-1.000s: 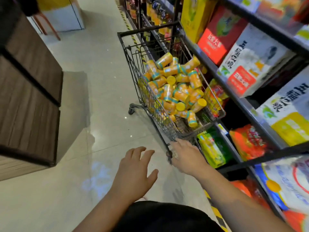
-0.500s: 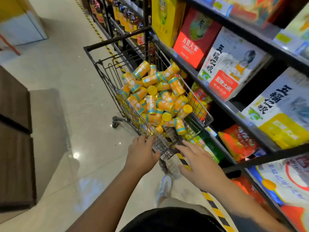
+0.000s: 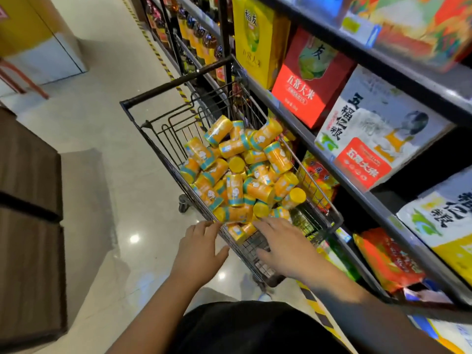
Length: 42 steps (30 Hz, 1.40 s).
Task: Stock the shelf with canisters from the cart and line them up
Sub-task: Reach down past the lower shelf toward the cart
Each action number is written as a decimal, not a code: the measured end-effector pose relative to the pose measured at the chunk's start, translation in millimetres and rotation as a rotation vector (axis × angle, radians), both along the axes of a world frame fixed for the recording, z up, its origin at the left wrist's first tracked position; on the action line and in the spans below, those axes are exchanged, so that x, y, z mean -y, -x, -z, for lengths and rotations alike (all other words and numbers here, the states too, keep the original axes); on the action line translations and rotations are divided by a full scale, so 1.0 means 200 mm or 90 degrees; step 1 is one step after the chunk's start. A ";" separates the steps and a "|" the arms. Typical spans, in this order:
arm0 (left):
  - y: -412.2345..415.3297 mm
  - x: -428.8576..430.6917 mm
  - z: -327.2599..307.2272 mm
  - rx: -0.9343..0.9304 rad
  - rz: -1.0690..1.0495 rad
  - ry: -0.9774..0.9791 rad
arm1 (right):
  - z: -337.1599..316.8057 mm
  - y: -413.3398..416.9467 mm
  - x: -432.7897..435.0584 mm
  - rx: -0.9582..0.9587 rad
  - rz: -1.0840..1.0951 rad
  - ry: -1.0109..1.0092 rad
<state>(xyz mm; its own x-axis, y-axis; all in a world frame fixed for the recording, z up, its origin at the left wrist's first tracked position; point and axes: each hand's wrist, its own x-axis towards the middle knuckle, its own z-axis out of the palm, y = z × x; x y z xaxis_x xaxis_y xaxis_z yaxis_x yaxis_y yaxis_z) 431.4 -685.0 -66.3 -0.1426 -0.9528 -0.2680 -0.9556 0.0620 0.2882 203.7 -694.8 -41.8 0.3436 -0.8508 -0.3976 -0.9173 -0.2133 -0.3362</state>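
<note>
Canisters (image 3: 240,175), orange-yellow with teal bands and yellow lids, lie heaped every which way in the wire basket of the cart (image 3: 163,159). None of them stands upright in a row. The cart stands on the pale tiled floor (image 3: 102,123), its right side just beside the shelf (image 3: 357,186), with its black handle bar at the far end. Both bare forearms reach forward from the near edge of the view. The left hand (image 3: 199,249) is palm down with its fingers straight and released, the fingertips at the near left rim of the basket; whether they press on the wire is not clear. The right hand (image 3: 283,244) stretches over the near end of the basket, palm down, fingers spread and relaxed, the fingertips at the nearest canisters, grasping nothing. On the shelf to the right stand rice bags (image 3: 370,139) and a red box (image 3: 306,80).
</note>
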 end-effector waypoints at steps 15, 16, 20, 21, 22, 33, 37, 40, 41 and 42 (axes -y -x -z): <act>-0.21 0.93 0.33 0.047 0.360 -0.010 | 0.46 -0.03 0.64 -0.035 0.225 -0.151; -0.20 1.05 0.39 0.078 0.398 -0.051 | 0.44 -0.03 0.63 -0.035 0.251 -0.156; -0.13 1.42 0.59 0.225 0.575 -0.165 | 0.31 -0.05 0.57 -0.031 0.340 -0.117; -0.12 1.48 0.63 0.265 0.623 -0.188 | 0.28 -0.06 0.54 -0.028 0.368 -0.107; -0.11 1.53 0.67 0.302 0.662 -0.203 | 0.25 -0.08 0.52 -0.023 0.394 -0.092; 0.02 1.60 0.84 0.412 0.804 -0.231 | 0.23 -0.29 0.34 0.022 0.596 -0.044; -0.04 1.64 0.81 0.305 0.785 -0.220 | 0.34 -0.26 0.45 0.030 0.578 -0.084; -0.13 1.69 0.72 0.184 0.664 -0.236 | 0.45 -0.22 0.59 0.037 0.554 -0.113; -0.16 1.70 0.69 0.134 0.598 -0.243 | 0.50 -0.21 0.66 0.035 0.537 -0.126; -0.18 1.70 0.65 0.071 0.528 -0.249 | 0.55 -0.19 0.72 0.030 0.520 -0.139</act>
<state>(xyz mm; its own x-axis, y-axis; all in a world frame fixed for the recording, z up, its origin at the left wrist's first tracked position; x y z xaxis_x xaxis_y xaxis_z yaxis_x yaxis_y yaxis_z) 468.3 -1025.7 -195.9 -0.6935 -0.3956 -0.6021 -0.6718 0.6569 0.3422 242.2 -839.3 -151.0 -0.3254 -0.7445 -0.5830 -0.7391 0.5848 -0.3342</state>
